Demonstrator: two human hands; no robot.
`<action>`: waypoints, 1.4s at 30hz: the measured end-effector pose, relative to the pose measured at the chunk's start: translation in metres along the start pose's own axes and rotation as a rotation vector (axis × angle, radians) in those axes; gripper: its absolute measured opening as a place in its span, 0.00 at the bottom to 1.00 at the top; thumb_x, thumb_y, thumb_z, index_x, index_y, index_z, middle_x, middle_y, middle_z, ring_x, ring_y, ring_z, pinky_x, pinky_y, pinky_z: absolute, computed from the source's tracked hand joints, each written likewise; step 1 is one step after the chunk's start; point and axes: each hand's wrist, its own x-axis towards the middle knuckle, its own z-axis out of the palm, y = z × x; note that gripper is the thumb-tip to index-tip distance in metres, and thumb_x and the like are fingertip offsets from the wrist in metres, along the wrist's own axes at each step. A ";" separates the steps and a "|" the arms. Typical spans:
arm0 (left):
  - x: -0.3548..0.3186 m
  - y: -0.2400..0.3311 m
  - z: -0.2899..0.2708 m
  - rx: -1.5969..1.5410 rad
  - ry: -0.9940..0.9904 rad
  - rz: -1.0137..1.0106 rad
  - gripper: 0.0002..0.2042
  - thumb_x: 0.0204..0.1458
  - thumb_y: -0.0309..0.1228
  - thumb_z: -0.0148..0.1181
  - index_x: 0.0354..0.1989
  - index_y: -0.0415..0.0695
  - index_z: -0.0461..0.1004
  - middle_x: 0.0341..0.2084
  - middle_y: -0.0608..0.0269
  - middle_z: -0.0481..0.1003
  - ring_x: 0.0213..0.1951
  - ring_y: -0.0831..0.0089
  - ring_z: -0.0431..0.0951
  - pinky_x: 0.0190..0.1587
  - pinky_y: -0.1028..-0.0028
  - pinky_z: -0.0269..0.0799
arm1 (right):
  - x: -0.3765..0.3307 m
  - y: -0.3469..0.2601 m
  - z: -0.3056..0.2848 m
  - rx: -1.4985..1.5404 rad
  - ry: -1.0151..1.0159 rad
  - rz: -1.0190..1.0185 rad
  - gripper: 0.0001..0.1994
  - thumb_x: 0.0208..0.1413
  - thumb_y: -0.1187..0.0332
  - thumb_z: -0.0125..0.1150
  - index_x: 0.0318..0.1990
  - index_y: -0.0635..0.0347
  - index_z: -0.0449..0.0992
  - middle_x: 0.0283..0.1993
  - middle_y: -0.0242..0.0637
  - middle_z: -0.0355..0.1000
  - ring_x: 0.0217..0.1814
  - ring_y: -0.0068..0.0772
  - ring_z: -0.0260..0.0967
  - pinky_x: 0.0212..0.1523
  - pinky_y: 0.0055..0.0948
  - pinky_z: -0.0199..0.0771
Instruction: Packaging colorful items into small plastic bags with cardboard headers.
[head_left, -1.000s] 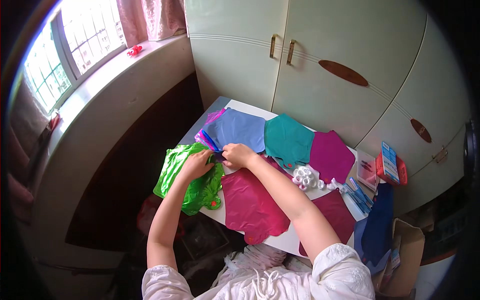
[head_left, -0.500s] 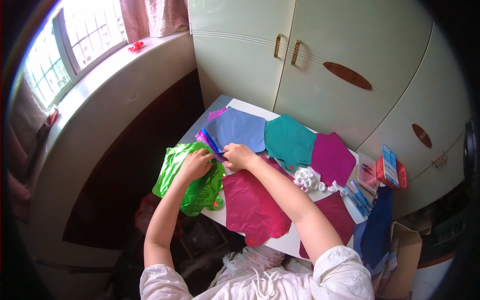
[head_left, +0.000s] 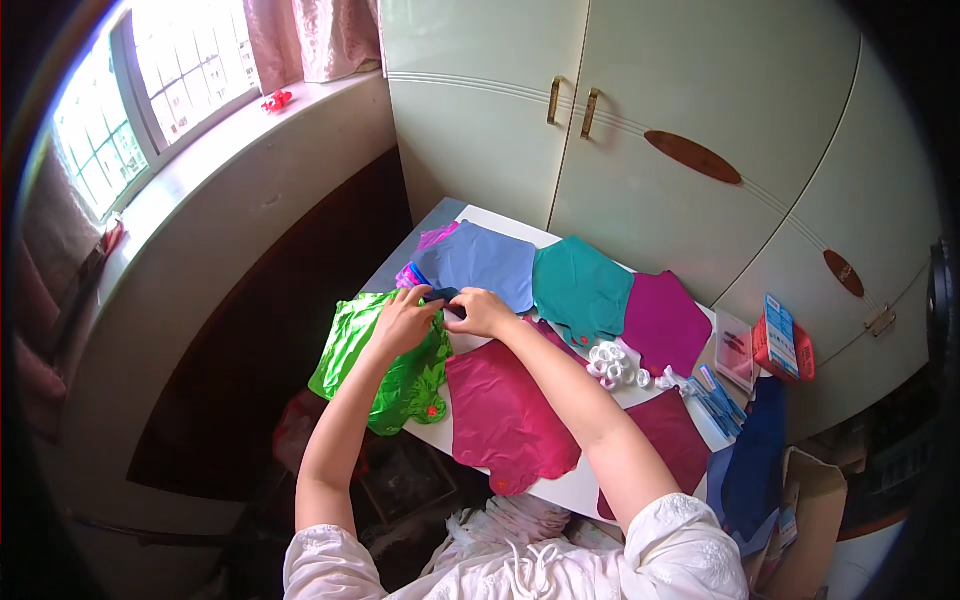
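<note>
My left hand [head_left: 405, 318] and my right hand [head_left: 482, 312] meet over the table's far left part. Both have their fingers closed on a small dark strip [head_left: 440, 296], partly hidden by the fingers. A shiny green sheet [head_left: 345, 345] with a scalloped lower edge and a red dot lies under my left hand. Beyond my hands is a flat grey-blue sheet [head_left: 480, 255], with a small blue and purple shiny piece [head_left: 408, 276] at its left. A crimson sheet [head_left: 505, 415] lies nearer me, below my right forearm.
Teal [head_left: 580, 285] and magenta [head_left: 668, 315] sheets continue along the white table. Several white rings [head_left: 610, 362], blue packets [head_left: 718, 400] and a red basket [head_left: 790, 355] stand rightward. A cardboard box [head_left: 810, 510] is beside the table. Cabinet doors [head_left: 700, 90] rise behind.
My left hand has moved slightly up and right, closer to my right hand. The dark strip now shows between them; the blue and purple piece is less visible. The view has shifted slightly.
</note>
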 end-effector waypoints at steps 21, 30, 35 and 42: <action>0.021 0.006 0.012 -0.058 -0.212 -0.071 0.26 0.55 0.49 0.51 0.60 0.49 0.65 0.63 0.59 0.61 0.65 0.62 0.58 0.64 0.58 0.53 | 0.078 0.007 -0.149 0.048 0.798 0.461 0.11 0.54 0.62 0.56 0.30 0.62 0.75 0.27 0.50 0.74 0.32 0.56 0.72 0.33 0.48 0.69; 0.025 0.035 -0.002 -0.029 -0.442 0.127 0.26 0.56 0.50 0.49 0.60 0.50 0.66 0.61 0.61 0.63 0.65 0.62 0.58 0.65 0.49 0.49 | 0.072 -0.024 -0.182 -0.053 0.738 0.249 0.08 0.57 0.71 0.53 0.43 0.54 0.65 0.28 0.46 0.73 0.29 0.55 0.72 0.29 0.50 0.67; -0.003 0.017 -0.011 -0.107 -0.258 0.083 0.22 0.57 0.46 0.51 0.55 0.48 0.70 0.58 0.60 0.67 0.64 0.62 0.60 0.65 0.49 0.49 | 0.078 -0.054 -0.149 -0.360 0.602 -0.282 0.03 0.44 0.75 0.52 0.22 0.55 0.69 0.26 0.39 0.67 0.33 0.42 0.70 0.33 0.37 0.73; -0.133 -0.028 -0.056 -0.058 0.005 -0.354 0.19 0.53 0.43 0.57 0.51 0.50 0.72 0.57 0.56 0.67 0.64 0.56 0.59 0.63 0.48 0.52 | 0.016 -0.143 -0.036 -0.306 0.171 -0.743 0.02 0.38 0.72 0.55 0.19 0.56 0.70 0.29 0.32 0.66 0.31 0.30 0.69 0.34 0.28 0.74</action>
